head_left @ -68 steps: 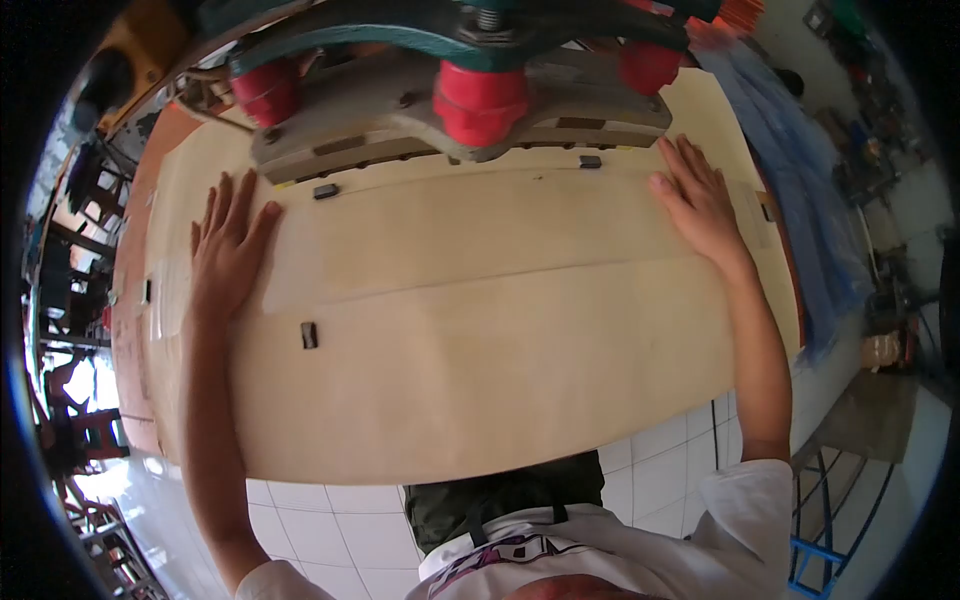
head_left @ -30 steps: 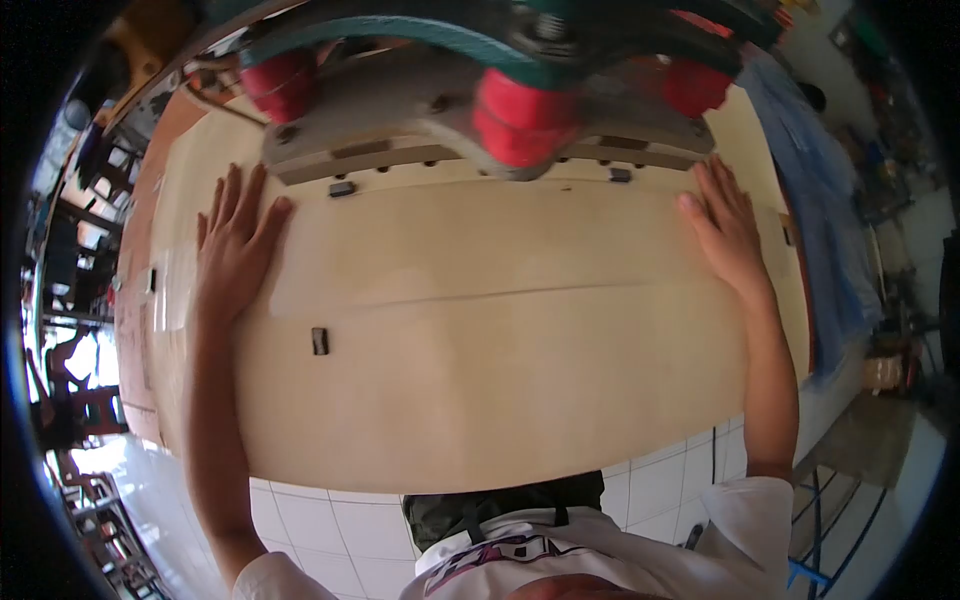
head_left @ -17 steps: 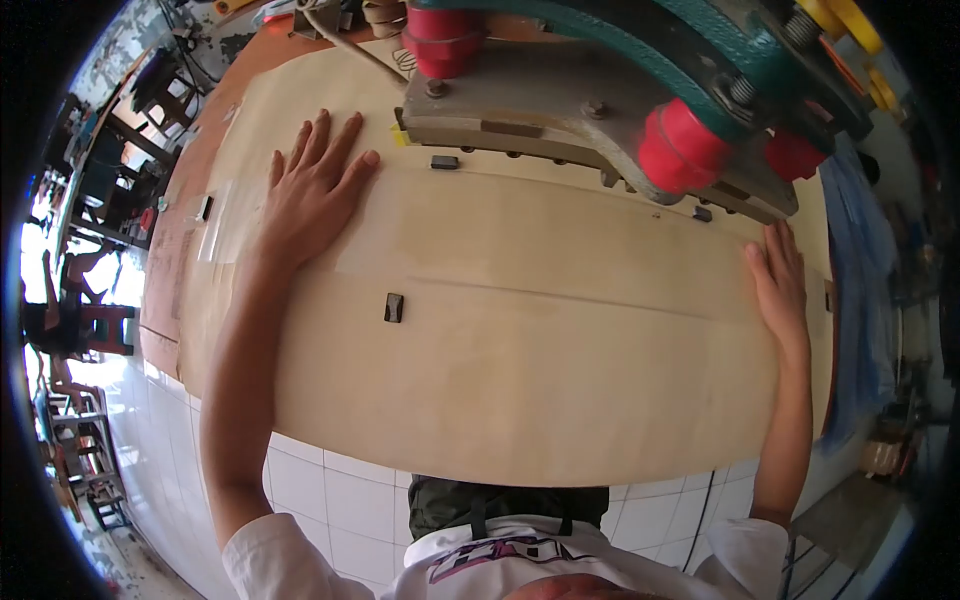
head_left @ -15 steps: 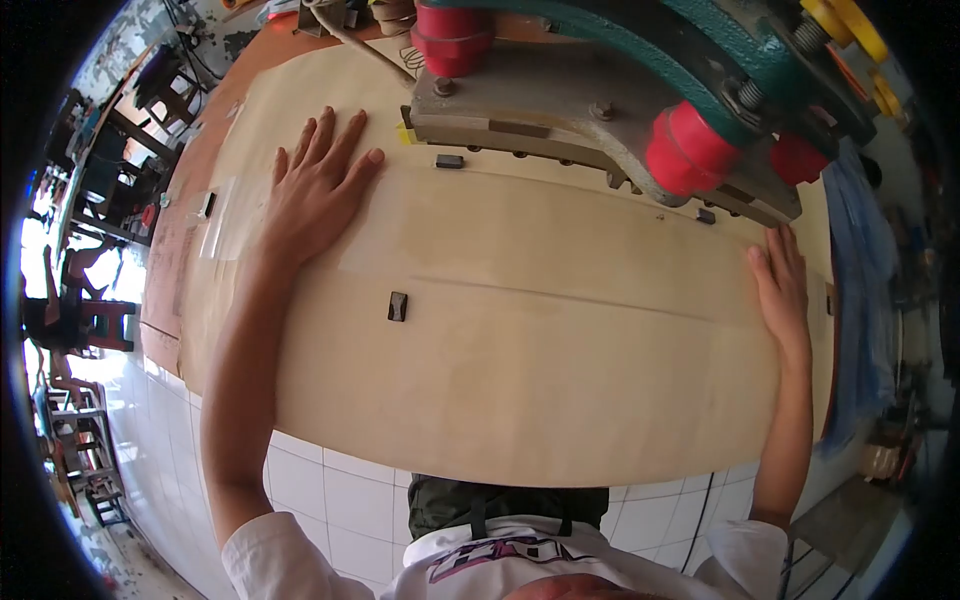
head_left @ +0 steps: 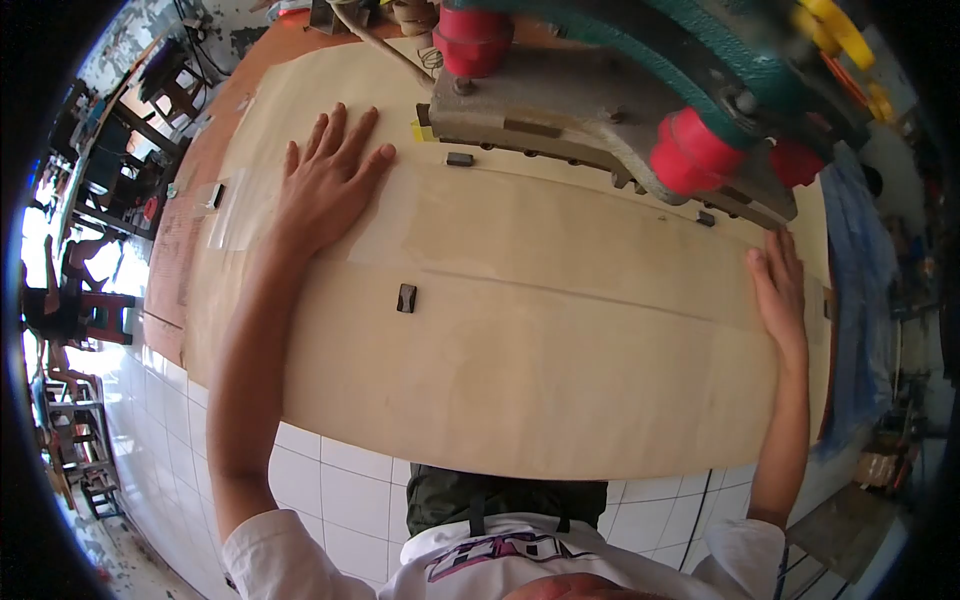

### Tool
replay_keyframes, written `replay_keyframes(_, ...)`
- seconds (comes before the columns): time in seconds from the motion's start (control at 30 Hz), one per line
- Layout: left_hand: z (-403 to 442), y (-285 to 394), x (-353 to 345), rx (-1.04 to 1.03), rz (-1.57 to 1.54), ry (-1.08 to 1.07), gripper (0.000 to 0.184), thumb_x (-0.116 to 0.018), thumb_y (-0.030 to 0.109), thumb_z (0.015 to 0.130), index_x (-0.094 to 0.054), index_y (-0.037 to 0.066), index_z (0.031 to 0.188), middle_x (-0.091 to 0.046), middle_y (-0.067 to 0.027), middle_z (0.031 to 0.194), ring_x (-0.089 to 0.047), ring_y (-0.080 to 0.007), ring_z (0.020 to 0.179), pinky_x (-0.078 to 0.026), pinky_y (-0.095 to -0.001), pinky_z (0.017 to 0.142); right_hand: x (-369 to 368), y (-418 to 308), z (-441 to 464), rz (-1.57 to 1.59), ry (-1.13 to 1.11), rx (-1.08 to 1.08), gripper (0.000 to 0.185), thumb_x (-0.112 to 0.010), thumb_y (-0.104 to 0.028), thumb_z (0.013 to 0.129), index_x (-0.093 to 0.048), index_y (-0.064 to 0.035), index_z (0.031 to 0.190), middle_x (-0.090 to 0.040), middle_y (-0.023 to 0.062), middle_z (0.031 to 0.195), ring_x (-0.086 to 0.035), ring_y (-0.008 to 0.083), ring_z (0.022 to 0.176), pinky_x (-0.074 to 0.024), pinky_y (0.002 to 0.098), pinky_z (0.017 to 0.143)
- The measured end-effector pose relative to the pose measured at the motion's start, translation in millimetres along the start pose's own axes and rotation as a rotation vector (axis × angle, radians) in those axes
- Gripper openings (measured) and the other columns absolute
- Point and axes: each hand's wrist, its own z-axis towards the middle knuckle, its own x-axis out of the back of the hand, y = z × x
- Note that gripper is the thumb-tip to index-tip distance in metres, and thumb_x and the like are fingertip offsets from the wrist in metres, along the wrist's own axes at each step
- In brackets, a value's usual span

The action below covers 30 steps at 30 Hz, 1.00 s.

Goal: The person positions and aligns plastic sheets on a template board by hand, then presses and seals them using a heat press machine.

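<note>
My left hand (head_left: 332,188) lies flat on a large cream sheet (head_left: 560,390), fingers spread, next to a clear plastic piece (head_left: 392,215). At the sheet's right side my right hand (head_left: 778,285) rests with fingers stretched out and thumb apart, its fingertips close to the right end of a machine's metal head (head_left: 560,110). Neither hand grips anything. Small dark blocks lie on the sheet: one block (head_left: 407,298) below my left hand, another block (head_left: 460,159) near the head's left end, and a third block (head_left: 706,218) under its right part.
Red knobs (head_left: 697,150) and a green machine arm (head_left: 740,50) stand over the sheet. A brown board (head_left: 172,270) shows at the left and blue plastic (head_left: 862,290) hangs at the right. Stools (head_left: 172,85) and a person sit far left. White tiles (head_left: 340,470) form the floor.
The view has shifted slightly, so the sheet's left side and machine appear a little further right. Both hands remain flat in about the same places on the sheet.
</note>
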Motion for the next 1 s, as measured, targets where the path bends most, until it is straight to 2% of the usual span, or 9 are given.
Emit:
replay_keyframes(0.1, 2, -2, -2, -0.012, 0.003, 0.025, 0.066, -0.031, 0.06, 0.099, -0.03, 0.022, 0.154, -0.018, -0.0139, 0.162, -0.012, -0.0292, 0.15, -0.006, -0.0518, 0.12, 0, -2, -1, -0.018, 0.001, -0.036, 0.069, -0.035, -0.057, 0.099, -0.028, -0.0163, 0.154, -0.019, 0.0134, 0.161, -0.013, 0.0306, 0.15, -0.0063, 0.0513, 0.119)
replay_keyframes(0.17, 2, -3, -5, -0.01, -0.014, 0.047, 0.066, -0.033, 0.061, 0.098, -0.035, 0.023, 0.152, -0.022, -0.0161, 0.16, -0.016, -0.0319, 0.149, -0.009, -0.0539, 0.119, 0, -2, -1, -0.016, -0.002, -0.024, 0.066, -0.035, -0.056, 0.1, -0.028, -0.0187, 0.154, -0.019, 0.0138, 0.161, -0.012, 0.0312, 0.15, -0.0059, 0.0519, 0.119)
replay_keyframes(0.5, 5, -12, -14, -0.009, -0.037, 0.075, 0.056, -0.03, 0.047, 0.101, -0.035, 0.023, 0.152, -0.024, -0.0126, 0.16, -0.017, -0.0288, 0.149, -0.008, -0.0551, 0.119, 11, -15, -6, 0.02, -0.016, -0.06, 0.068, -0.034, -0.056, 0.1, -0.026, -0.0184, 0.155, -0.018, 0.0129, 0.162, -0.012, 0.0303, 0.15, -0.0063, 0.052, 0.119)
replay_keyframes(0.8, 5, -11, -12, -0.003, -0.02, 0.048, 0.058, -0.03, 0.047, 0.101, -0.032, 0.022, 0.153, -0.021, -0.0122, 0.161, -0.016, -0.0289, 0.15, -0.008, -0.0564, 0.118, 4, -7, -2, -0.016, 0.007, -0.059, 0.073, -0.032, -0.064, 0.097, -0.025, -0.0198, 0.155, -0.017, 0.0113, 0.162, -0.013, 0.0297, 0.15, -0.0072, 0.0525, 0.119)
replay_keyframes(1.0, 4, -12, -11, -0.02, -0.055, 0.054, 0.058, -0.03, 0.047, 0.1, -0.033, 0.022, 0.152, -0.022, -0.0126, 0.161, -0.016, -0.0293, 0.15, -0.007, -0.0572, 0.118, 0, -3, 2, -0.045, 0.004, -0.049, 0.073, -0.033, -0.063, 0.097, -0.026, -0.0202, 0.155, -0.018, 0.0116, 0.162, -0.013, 0.0303, 0.15, -0.0072, 0.054, 0.119)
